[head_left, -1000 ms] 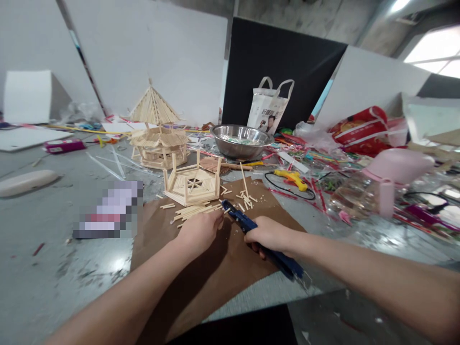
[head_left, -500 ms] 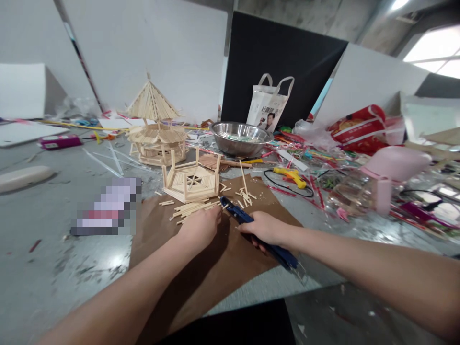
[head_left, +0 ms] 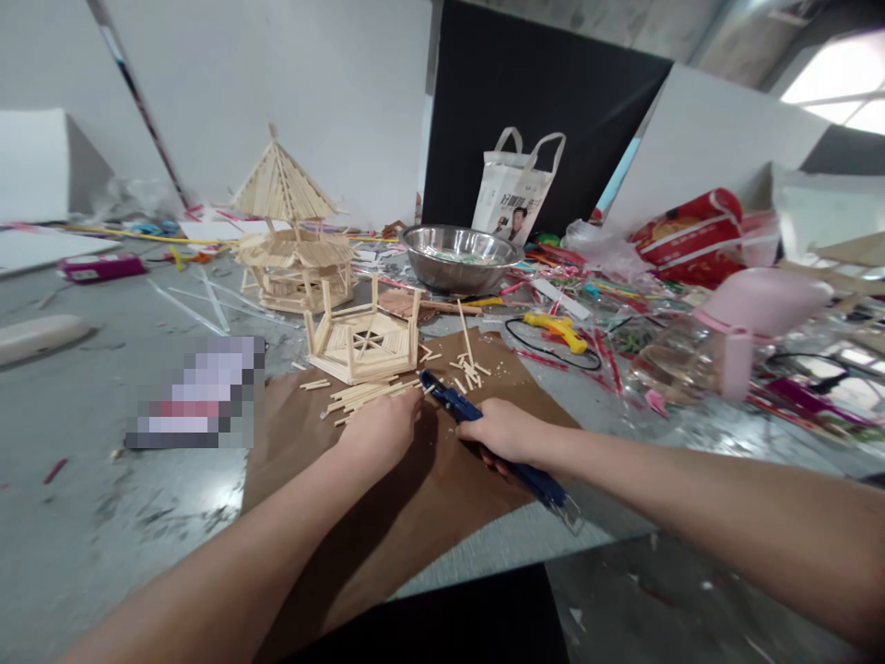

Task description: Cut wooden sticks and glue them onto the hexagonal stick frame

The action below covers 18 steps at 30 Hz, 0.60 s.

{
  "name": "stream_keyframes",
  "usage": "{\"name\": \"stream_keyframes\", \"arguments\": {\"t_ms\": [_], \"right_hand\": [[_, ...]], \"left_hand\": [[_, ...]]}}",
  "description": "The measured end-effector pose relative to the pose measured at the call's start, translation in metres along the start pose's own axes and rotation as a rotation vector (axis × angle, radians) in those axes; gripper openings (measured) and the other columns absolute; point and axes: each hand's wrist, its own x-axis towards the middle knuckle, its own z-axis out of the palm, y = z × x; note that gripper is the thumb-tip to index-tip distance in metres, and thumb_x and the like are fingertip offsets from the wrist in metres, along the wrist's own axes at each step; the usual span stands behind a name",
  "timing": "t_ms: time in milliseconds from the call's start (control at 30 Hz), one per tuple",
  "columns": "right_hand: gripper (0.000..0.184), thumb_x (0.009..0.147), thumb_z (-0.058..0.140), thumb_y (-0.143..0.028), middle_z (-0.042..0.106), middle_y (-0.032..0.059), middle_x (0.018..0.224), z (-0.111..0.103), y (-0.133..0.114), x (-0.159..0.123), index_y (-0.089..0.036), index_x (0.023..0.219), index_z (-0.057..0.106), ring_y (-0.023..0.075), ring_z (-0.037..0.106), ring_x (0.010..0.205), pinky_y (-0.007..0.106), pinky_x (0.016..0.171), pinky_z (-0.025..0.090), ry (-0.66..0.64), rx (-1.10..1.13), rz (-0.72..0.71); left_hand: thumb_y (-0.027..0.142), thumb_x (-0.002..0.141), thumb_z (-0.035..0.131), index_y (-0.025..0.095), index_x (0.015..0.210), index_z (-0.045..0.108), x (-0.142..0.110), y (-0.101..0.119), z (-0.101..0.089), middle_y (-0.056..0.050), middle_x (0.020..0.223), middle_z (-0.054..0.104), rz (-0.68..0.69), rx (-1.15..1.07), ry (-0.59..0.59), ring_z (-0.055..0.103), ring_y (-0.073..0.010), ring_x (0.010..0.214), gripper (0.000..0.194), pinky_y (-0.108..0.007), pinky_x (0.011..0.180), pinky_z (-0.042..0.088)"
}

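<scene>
My right hand (head_left: 503, 430) is wrapped around the handles of a blue hand cutter (head_left: 543, 481), its jaw end pointing away from me and to the left. At that jaw, my left hand (head_left: 383, 426) pinches a thin wooden stick (head_left: 428, 389), mostly hidden by the fingers. More wooden sticks (head_left: 366, 394) lie just beyond the left hand on brown paper (head_left: 304, 480). Behind them stands a six-sided stick frame (head_left: 363, 346) with short upright posts. Short cut pieces (head_left: 470, 373) are scattered right of it.
A stick pavilion model (head_left: 294, 240) with a pointed roof stands at the back left. A steel bowl (head_left: 462, 267), a yellow glue gun (head_left: 557, 330) and a pink-topped jug (head_left: 761, 300) are beyond and to the right. A blurred-out phone-like object (head_left: 200, 392) lies left.
The view has shifted slightly, so everything sits a little further left and higher. Both hands keep about the same place relative to the paper, the stick still at the cutter's jaw.
</scene>
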Motion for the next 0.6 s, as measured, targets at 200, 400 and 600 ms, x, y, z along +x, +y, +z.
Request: {"name": "stream_keyframes", "arguments": {"t_ms": [200,400,600], "right_hand": [[0.028,0.066,0.042,-0.032,0.048,0.0018,0.04,0.0015,0.0011,0.0005,-0.014,0.046,0.043,0.0081,0.041,0.028,0.019,0.03,0.032,0.018,-0.03,0.018],[0.027,0.065,0.041,-0.033,0.048,0.0025,0.041,0.0013,0.0003,-0.0009,-0.014,0.045,0.043,0.0095,0.043,0.029,0.02,0.029,0.034,0.02,-0.049,-0.004],[0.026,0.064,0.041,-0.033,0.049,0.0032,0.041,0.0019,-0.0007,-0.0024,-0.015,0.046,0.044,0.0109,0.044,0.029,0.021,0.029,0.035,0.037,-0.064,-0.022]], "left_hand": [[0.026,0.082,0.02,0.02,0.089,0.048,0.0001,0.0001,-0.0002,-0.007,0.077,0.061,0.0,-0.003,-0.005,0.058,-0.0206,0.069,0.029,-0.029,0.057,0.041],[0.027,0.082,0.019,0.02,0.086,0.048,0.0009,-0.0003,0.0017,-0.008,0.078,0.061,0.017,-0.01,0.013,0.058,-0.0211,0.07,0.03,-0.029,0.057,0.04],[0.028,0.082,0.019,0.021,0.087,0.048,0.0006,-0.0005,0.0022,-0.007,0.078,0.061,0.01,-0.005,0.015,0.057,-0.0203,0.071,0.03,-0.028,0.057,0.04]]}}
